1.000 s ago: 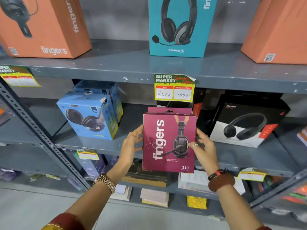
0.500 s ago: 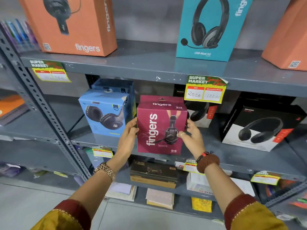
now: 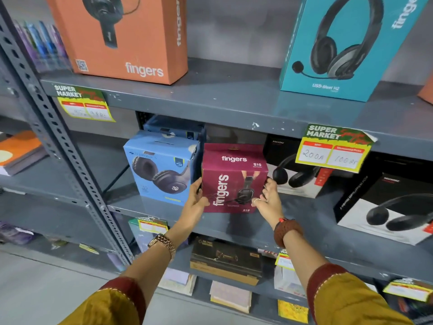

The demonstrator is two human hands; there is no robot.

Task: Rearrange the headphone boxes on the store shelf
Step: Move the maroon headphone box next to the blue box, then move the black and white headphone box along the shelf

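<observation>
A maroon "fingers" headphone box (image 3: 230,181) stands upright on the middle shelf (image 3: 293,221), between a light blue headphone box (image 3: 161,167) on its left and a black-and-white headphone box (image 3: 297,181) behind its right. My left hand (image 3: 195,200) grips its left side and my right hand (image 3: 267,200) grips its right side. Another black-and-white headphone box (image 3: 386,207) lies further right. On the top shelf stand an orange "fingers" box (image 3: 126,36) and a teal headset box (image 3: 339,48).
A perforated grey upright (image 3: 54,137) frames the shelf on the left. Yellow price tags (image 3: 332,148) hang from the shelf edges. The bottom shelf holds a dark box (image 3: 225,259) and several flat packs. Books lie on the left neighbouring shelf (image 3: 18,151).
Both hands carried the maroon box forward and left, from in front of the shelf edge onto the middle shelf beside the blue box. The view has shifted closer.
</observation>
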